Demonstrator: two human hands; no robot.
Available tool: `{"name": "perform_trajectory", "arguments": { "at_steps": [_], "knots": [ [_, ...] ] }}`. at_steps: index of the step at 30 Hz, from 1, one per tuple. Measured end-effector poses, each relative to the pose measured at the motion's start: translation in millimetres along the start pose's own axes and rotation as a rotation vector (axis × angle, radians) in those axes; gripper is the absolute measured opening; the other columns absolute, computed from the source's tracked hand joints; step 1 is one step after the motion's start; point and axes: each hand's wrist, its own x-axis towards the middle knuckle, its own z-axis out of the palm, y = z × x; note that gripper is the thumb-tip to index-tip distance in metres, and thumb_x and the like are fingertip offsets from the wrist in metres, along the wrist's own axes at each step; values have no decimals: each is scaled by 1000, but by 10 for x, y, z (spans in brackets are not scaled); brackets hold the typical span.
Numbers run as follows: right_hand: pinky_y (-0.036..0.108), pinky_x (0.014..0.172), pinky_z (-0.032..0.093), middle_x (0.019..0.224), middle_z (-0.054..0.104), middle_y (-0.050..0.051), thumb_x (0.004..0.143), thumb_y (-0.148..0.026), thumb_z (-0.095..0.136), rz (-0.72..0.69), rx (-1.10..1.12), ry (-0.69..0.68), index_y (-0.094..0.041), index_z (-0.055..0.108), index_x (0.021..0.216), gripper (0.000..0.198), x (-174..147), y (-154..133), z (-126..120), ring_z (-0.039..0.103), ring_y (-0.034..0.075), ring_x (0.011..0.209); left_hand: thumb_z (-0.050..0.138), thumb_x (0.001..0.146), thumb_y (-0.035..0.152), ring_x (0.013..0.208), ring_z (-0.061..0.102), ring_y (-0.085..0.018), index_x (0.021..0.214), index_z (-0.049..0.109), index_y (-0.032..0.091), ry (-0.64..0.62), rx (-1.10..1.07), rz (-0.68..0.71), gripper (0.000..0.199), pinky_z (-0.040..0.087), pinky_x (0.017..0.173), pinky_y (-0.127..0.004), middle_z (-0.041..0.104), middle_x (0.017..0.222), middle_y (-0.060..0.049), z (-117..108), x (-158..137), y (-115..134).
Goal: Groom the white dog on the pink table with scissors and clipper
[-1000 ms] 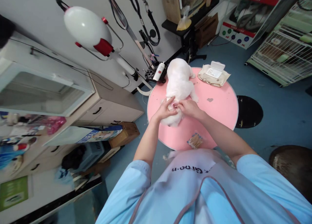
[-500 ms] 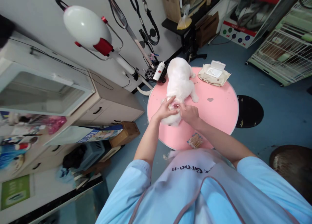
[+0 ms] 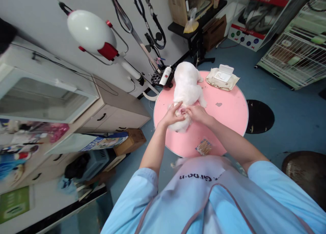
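Observation:
A white fluffy dog lies on a round pink table, its head toward me. At its head, my left hand holds the ear turned back, thumb and fingers on either side of the pink inner skin. My right hand is closed in a pinch beside that ear. A thin pale stick, apparently a cotton swab, reaches from its fingertips to the ear opening; the tip is too small to make out. Near the table's close edge lies an opened pack of cotton swabs.
A pack of wipes with its lid raised lies at the table's far right. By the far left edge, a white bottle stands in a black holder. A white-and-red dryer hangs at left. A wire cage stands right.
My right hand has turned and flattened slightly beside the ear, its wrist shifting a little. My left hand keeps its hold on the ear.

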Motion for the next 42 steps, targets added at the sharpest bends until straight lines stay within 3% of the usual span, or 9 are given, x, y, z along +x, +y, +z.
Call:
{"name": "perform_trajectory", "arguments": {
  "at_steps": [6,12,18,25,32,38,42],
  "knots": [
    [28,74,43,100,72,8,97,-37,34,-30,35,11,-20,69,102,39,-24,81,5,66,22,92,75,69,48,138,32,-33,146,37,22,-9,6,20,90,25,115,-50,39,148,-13,1,-4,-35],
    [27,74,44,104,72,5,91,-31,47,-37,86,97,-22,64,112,29,-100,43,76,65,21,94,75,69,51,136,34,-33,145,38,20,12,43,37,90,26,114,-50,43,144,-14,9,1,-30],
    [28,78,44,107,70,6,94,-27,42,-95,14,192,-24,65,116,32,-117,-17,134,63,21,97,75,69,51,136,35,-34,145,39,21,3,40,14,89,27,114,-51,42,145,-14,3,5,7],
    [25,72,40,95,71,5,89,-27,50,-199,116,49,-21,73,96,25,171,160,64,61,18,89,76,67,45,135,36,-33,145,38,19,-13,63,27,91,28,114,-49,44,142,-14,4,4,15],
    [22,57,32,65,60,0,79,-22,51,-342,364,-52,-13,65,69,19,357,373,106,49,11,62,78,64,42,133,36,-34,146,36,22,-34,81,15,94,27,113,-52,47,140,-11,7,-10,31],
    [23,57,35,65,57,0,77,-37,53,-261,669,-65,-14,59,69,24,231,430,169,48,11,61,78,64,48,134,36,-33,145,38,19,-31,53,44,95,25,114,-50,45,142,-13,-4,-20,-19],
    [23,57,34,58,48,-4,76,-48,53,-119,830,23,-18,49,61,34,-125,612,325,42,10,56,76,62,58,139,29,-34,145,37,21,-28,22,28,99,22,116,-51,40,147,-14,-14,-40,-113]
  ]
}}
